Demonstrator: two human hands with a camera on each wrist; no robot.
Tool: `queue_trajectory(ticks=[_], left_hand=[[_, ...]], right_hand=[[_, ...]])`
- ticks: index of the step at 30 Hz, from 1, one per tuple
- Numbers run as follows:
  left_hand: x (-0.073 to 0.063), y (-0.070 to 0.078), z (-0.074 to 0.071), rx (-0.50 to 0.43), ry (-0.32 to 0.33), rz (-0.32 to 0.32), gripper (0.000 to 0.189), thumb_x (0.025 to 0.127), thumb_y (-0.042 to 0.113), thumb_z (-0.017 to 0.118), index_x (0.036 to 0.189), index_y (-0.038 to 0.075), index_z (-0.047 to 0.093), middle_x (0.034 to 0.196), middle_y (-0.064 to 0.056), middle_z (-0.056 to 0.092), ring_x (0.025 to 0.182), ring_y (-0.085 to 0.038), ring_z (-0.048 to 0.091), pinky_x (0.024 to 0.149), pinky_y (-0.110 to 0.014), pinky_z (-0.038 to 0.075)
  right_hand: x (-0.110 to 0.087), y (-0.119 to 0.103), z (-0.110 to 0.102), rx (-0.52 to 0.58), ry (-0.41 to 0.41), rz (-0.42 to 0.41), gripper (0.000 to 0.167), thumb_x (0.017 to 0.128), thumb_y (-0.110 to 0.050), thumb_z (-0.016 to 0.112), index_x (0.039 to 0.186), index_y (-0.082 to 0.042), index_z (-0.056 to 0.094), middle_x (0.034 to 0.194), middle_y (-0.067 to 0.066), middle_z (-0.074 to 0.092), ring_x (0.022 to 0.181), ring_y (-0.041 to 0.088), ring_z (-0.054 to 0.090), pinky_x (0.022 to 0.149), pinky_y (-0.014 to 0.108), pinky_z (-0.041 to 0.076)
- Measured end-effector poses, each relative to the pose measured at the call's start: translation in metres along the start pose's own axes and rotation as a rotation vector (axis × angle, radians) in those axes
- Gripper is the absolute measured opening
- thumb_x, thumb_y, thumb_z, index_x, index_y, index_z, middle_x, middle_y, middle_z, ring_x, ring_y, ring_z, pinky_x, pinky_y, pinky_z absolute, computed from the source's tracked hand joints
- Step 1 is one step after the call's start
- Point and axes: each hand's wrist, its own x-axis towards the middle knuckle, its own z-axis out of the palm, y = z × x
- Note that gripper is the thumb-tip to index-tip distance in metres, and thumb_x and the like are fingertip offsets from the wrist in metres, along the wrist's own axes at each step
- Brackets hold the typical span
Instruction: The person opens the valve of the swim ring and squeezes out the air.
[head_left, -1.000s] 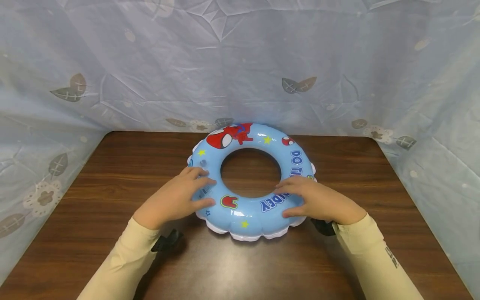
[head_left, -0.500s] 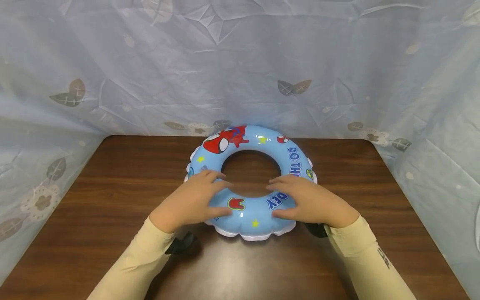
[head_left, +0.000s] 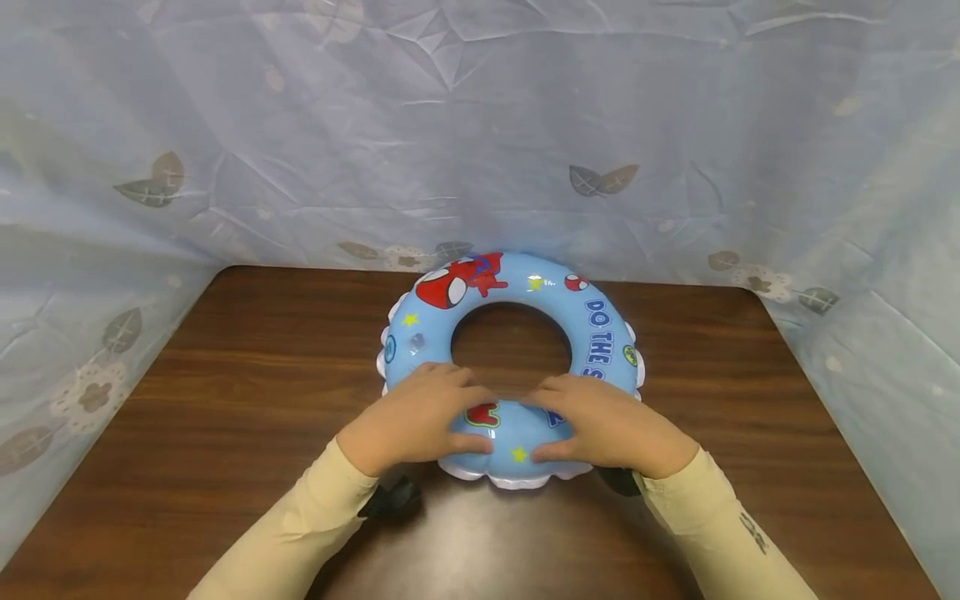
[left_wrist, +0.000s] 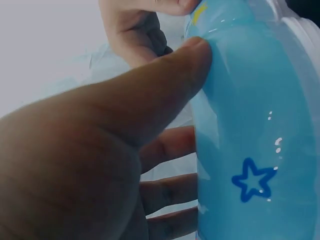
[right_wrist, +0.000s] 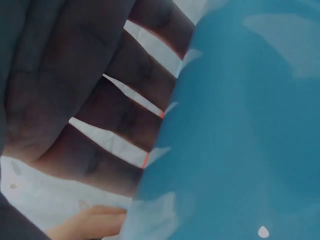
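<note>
The blue swim ring (head_left: pixel 516 432) lies on the tabletop (head_left: pixel 262 375). Over the last second the left hand (head_left: pixel 420 417) has come round from the ring's left side to its near side, closer to the right hand (head_left: pixel 611 427); both touch it, fingers relaxed, thumbs apart, so handling now seems centred on the ring's near part.

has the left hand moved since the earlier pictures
Yes, it has moved to the right, toward the right hand, judged against the back left corner of the table in the head view.
</note>
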Motion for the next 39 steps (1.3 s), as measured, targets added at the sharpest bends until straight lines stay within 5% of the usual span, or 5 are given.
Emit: queue_trajectory(ticks=[12,20,25,31,39], left_hand=[[0.005,0.023,0.010,0.080,0.036,-0.033,0.059,0.091,0.063,0.069,0.131,0.020,0.069,0.108,0.001,0.067,0.103,-0.020,0.062,0.093,-0.044,0.049],[0.006,0.029,0.009,0.083,0.033,-0.026,0.059,0.093,0.061,0.068,0.134,0.019,0.068,0.113,-0.002,0.068,0.107,-0.023,0.063,0.094,-0.044,0.050],[0.003,0.014,-0.005,-0.013,0.074,-0.067,0.052,0.092,0.049,0.075,0.133,0.017,0.069,0.120,-0.002,0.068,0.112,-0.023,0.061,0.097,-0.046,0.051],[-0.004,-0.017,-0.021,0.069,0.182,-0.202,0.044,0.089,0.027,0.083,0.128,0.010,0.072,0.121,-0.010,0.069,0.114,-0.031,0.060,0.097,-0.047,0.053],[-0.010,-0.039,-0.023,0.108,0.236,-0.320,0.032,0.088,0.021,0.083,0.116,0.007,0.076,0.095,-0.009,0.068,0.084,-0.026,0.061,0.075,-0.042,0.056]], right_hand=[[-0.008,0.021,-0.011,0.118,-0.055,-0.016,0.056,0.083,-0.038,0.087,0.132,-0.017,0.069,0.126,-0.008,0.068,0.120,0.017,0.061,0.106,0.044,0.049],[-0.012,0.028,-0.015,0.053,-0.040,-0.019,0.058,0.082,-0.041,0.087,0.132,-0.016,0.069,0.129,-0.004,0.068,0.128,0.023,0.058,0.119,0.063,0.026],[-0.013,0.028,-0.015,0.077,-0.036,-0.011,0.059,0.084,-0.041,0.086,0.133,-0.015,0.069,0.131,-0.002,0.068,0.129,0.024,0.059,0.119,0.065,0.024],[-0.014,0.028,-0.014,0.087,-0.038,-0.005,0.059,0.083,-0.038,0.087,0.134,-0.012,0.069,0.132,0.000,0.068,0.130,0.025,0.058,0.120,0.064,0.024],[-0.014,0.028,-0.014,0.095,-0.043,0.006,0.059,0.083,-0.036,0.087,0.134,-0.013,0.069,0.131,0.000,0.068,0.130,0.025,0.058,0.120,0.064,0.024]])
